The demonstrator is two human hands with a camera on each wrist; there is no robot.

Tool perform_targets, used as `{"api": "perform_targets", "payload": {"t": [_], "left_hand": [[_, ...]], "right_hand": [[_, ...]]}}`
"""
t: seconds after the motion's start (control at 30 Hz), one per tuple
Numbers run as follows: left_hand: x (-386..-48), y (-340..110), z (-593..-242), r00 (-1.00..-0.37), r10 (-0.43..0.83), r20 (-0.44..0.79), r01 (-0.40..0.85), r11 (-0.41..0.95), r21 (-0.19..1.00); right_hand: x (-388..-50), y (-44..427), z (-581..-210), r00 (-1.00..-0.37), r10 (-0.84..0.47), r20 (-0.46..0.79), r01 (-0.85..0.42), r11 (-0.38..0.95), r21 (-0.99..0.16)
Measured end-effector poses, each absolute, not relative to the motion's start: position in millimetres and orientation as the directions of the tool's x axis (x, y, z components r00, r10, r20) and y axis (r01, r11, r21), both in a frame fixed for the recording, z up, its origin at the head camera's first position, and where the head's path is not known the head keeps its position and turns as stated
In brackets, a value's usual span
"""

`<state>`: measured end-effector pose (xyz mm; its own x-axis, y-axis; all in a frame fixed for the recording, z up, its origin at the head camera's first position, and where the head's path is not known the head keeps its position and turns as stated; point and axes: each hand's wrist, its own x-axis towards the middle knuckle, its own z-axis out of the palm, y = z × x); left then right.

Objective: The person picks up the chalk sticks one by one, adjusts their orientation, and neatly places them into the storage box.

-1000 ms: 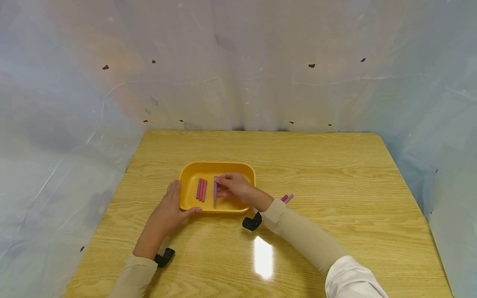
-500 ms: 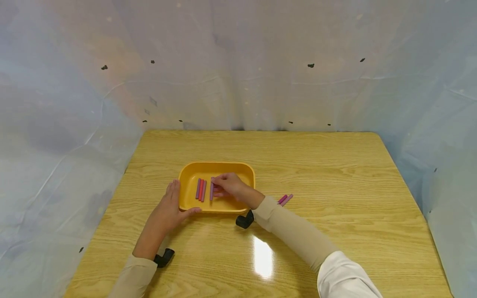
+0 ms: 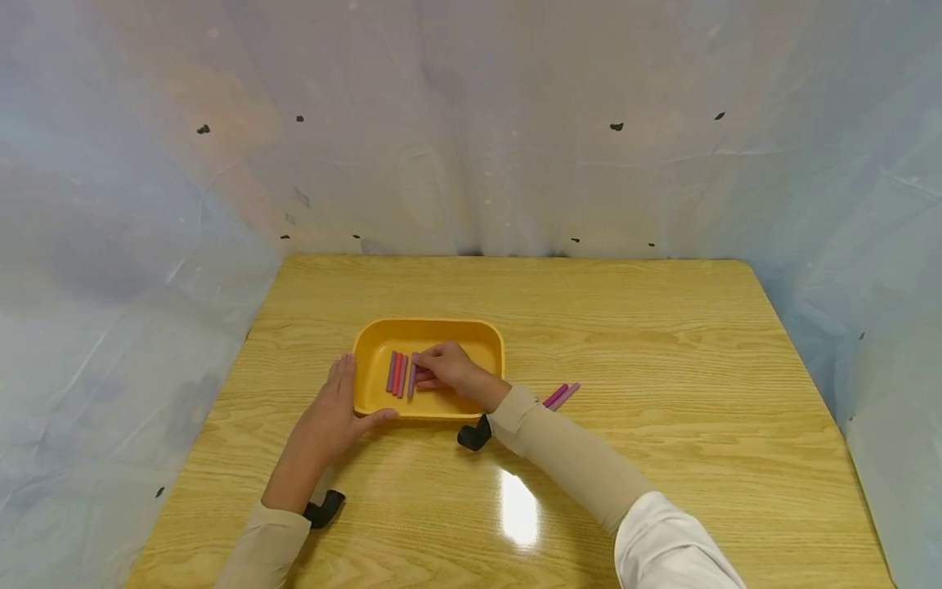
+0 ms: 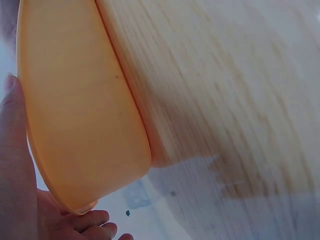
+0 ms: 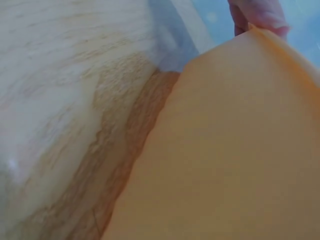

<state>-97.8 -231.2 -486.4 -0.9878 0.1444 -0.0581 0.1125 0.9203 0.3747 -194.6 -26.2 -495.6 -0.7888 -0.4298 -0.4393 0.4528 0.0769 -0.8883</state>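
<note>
A yellow tray [image 3: 441, 330] stands before me. My left hand [image 3: 337, 409] holds its near left corner, fingers along the left wall and thumb at the front rim; the left wrist view shows the thumb by the rim. Inside the tray lie a purple stick [image 3: 391, 372], a red stick [image 3: 397, 376] and a mauve stick [image 3: 403, 378], side by side. My right hand [image 3: 452, 368] reaches in and pinches another purple stick [image 3: 411, 386] just right of that row. Whether more sticks lie under its lower fingers, I cannot tell. The right wrist view shows mostly the tray's outer wall [image 5: 215, 140].
A magenta stick [image 3: 555, 395] and a mauve stick [image 3: 570, 393] lie on the wooden table [image 3: 662, 343] right of the tray, near my right sleeve [image 3: 574, 458]. Pale sheeting [image 3: 471, 123] surrounds the table. A black wrist mount [image 3: 474, 433] sits under the right wrist.
My right hand has moved left inside the tray, bringing the pinched purple stick nearer to the row. The left hand and the tray have stayed about where they were.
</note>
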Motion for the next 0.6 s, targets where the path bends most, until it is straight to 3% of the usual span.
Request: {"api": "perform_targets", "payload": {"t": [0.6], "left_hand": [[-97.4,-231.6,-487.0,-0.988,0.148,-0.041,0.121,0.917,0.379]], "right_hand": [[-191.7,-30.1,-495.0,-0.838,-0.369,-0.401,0.354,0.191,-0.916]]}}
